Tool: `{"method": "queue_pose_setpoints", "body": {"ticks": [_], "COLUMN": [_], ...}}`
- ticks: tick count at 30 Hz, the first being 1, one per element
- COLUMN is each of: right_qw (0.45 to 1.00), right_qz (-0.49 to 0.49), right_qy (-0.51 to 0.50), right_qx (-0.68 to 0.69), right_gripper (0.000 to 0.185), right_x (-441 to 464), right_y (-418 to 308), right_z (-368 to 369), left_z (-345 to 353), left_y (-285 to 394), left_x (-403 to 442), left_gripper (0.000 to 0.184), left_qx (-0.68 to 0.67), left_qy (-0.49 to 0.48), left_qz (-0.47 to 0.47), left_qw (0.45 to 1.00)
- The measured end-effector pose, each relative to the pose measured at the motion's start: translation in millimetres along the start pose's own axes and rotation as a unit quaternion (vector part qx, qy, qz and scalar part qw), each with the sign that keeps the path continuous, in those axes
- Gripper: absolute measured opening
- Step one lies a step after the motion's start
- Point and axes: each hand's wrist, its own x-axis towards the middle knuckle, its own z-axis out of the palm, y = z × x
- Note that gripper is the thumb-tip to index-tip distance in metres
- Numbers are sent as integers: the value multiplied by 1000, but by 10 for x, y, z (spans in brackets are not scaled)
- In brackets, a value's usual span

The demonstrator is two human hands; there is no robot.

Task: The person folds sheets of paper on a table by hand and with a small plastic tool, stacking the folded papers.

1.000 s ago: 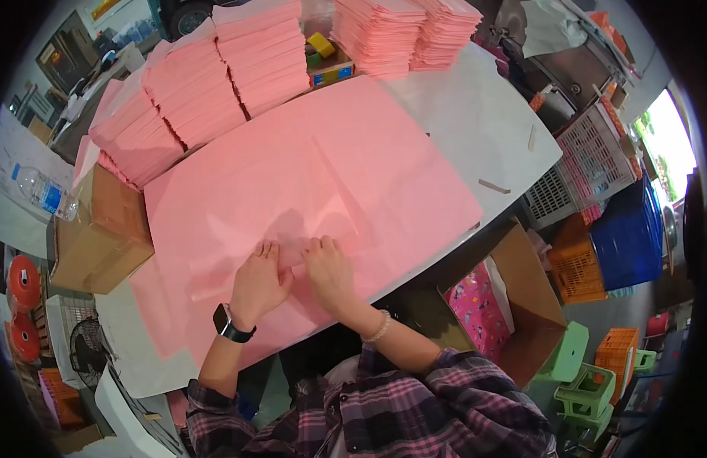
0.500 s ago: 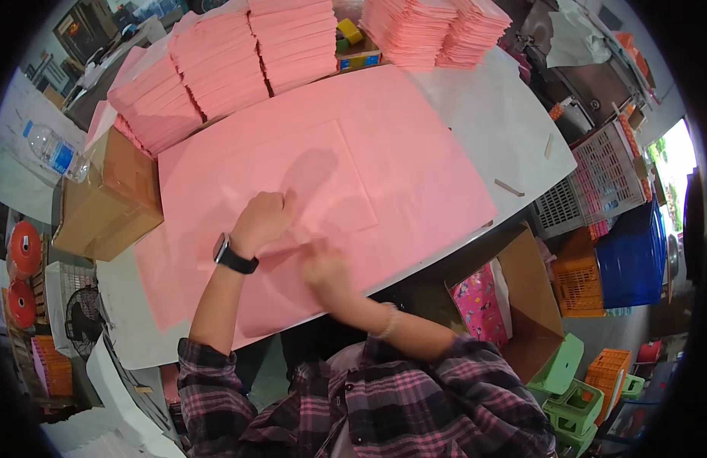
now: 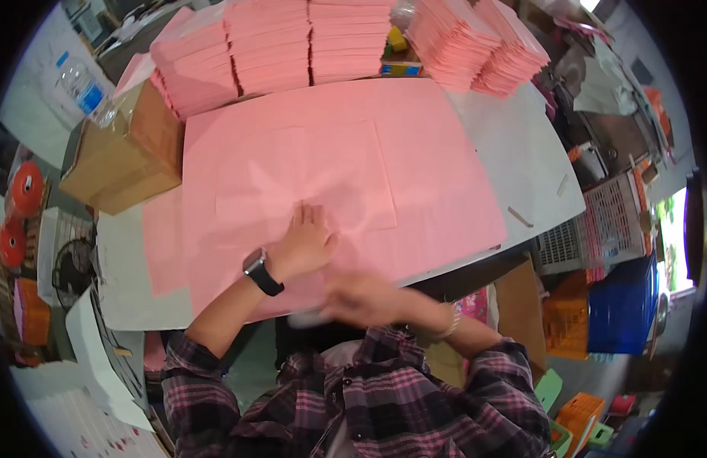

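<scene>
Large pink sheets [image 3: 437, 153] lie on the white-topped table, with a smaller folded pink piece [image 3: 361, 153] on top. My left hand [image 3: 301, 238], with a watch on its wrist, rests flat on the lower part of the folded piece, fingers stretched out. To the right and nearer the table's front edge is my right hand [image 3: 361, 298], smeared by motion. A blurred pale shape shows by its fingertips, too unclear to name.
Tall stacks of folded pink paper [image 3: 269, 49] line the table's back, with more stacks [image 3: 452, 46] at the back right. A cardboard box [image 3: 128, 153] and a water bottle [image 3: 86, 90] stand left. An open carton [image 3: 521, 301] and a blue bin [image 3: 623, 305] are right.
My left hand has opened out flat on the folded piece. My right hand has moved right and toward my body, off the folded piece. The whole view has shifted.
</scene>
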Motion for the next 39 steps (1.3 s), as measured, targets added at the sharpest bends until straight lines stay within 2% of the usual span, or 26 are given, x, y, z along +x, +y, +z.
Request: {"method": "queue_pose_setpoints", "body": {"ticks": [1, 2, 3, 7, 10, 15, 17, 18, 19, 20, 21, 22, 23, 27, 28, 30, 31, 32, 34, 35, 38, 39], "right_qw": [987, 964, 929, 902, 800, 777, 904, 904, 956, 972, 951, 950, 962, 990, 990, 953, 954, 918, 808, 809, 863, 863], "right_qz": [-24, -10, 2, 43, 8, 11, 93, 87, 144, 198, 246, 246, 217, 105, 105, 221, 220, 248, 294, 293, 360, 359], "right_qy": [89, 131, 173, 99, 24, -14, 12, 3, -54, -107, -155, -158, -125, 27, 27, 122, 121, 205, 360, 358, 216, 214], "right_qx": [-130, -229, -327, -418, -600, -629, -417, -419, -251, -73, 108, 107, 106, 88, 86, 167, 165, 233, 361, 362, 282, 283], "right_gripper": [33, 33, 34, 34, 37, 32, 24, 24, 22, 19, 17, 17, 18, 22, 22, 33, 33, 37, 45, 45, 44, 44], "right_x": [-63, -138, -186, -188, -154, -169, -183, -122, -53, 11, 57, 78, 78, 16, 14, 31, 51, 73, 120, 151, 278, 315], "right_y": [-9, 97, 210, 438, 609, 441, 125, -11, -163, -285, -331, -296, -214, 378, 409, 447, 496, 609, 856, 962, 1198, 1199], "right_z": [-341, -539, -678, -927, -907, -706, -598, -625, -657, -680, -701, -749, -843, -1381, -1549, -1783, -1781, -1747, -1681, -1688, -1742, -1724], "left_z": [108, 184, 240, 407, 418, 367, 305, 280, 260, 234, 209, 192, 181, 86, 14, -118, -147, -157, -156, -135, -100, -101], "left_y": [67, 117, 142, 186, 177, 130, 16, -41, -116, -207, -285, -335, -367, -461, -453, -454, -499, -571, -684, -717, -750, -748], "left_x": [-79, -128, -144, -144, -146, -201, -312, -372, -435, -514, -580, -606, -600, -551, -533, -485, -440, -380, -288, -255, -189, -183], "left_gripper": [71, 75, 75, 77, 80, 78, 70, 67, 67, 62, 58, 54, 54, 42, 39, 33, 33, 32, 33, 33, 35, 35], "left_qx": [48, 97, 91, 56, 38, 24, 47, 59, 55, 89, 122, 156, 155, 72, -14, -183, -183, -236, -338, -337, -566, -566], "left_qy": [50, 99, 106, 201, 219, 253, 202, 174, 178, 173, 167, 159, 161, 191, 155, 77, 80, 72, 55, 57, 111, 112], "left_qz": [-3, -5, -10, -20, -10, -8, 54, 88, 83, 122, 161, 200, 197, 234, 166, 25, 25, -23, -117, -118, -170, -172], "left_qw": [998, 990, 990, 978, 975, 967, 977, 979, 979, 973, 965, 954, 954, 950, 974, 980, 980, 969, 932, 932, 799, 798]}}
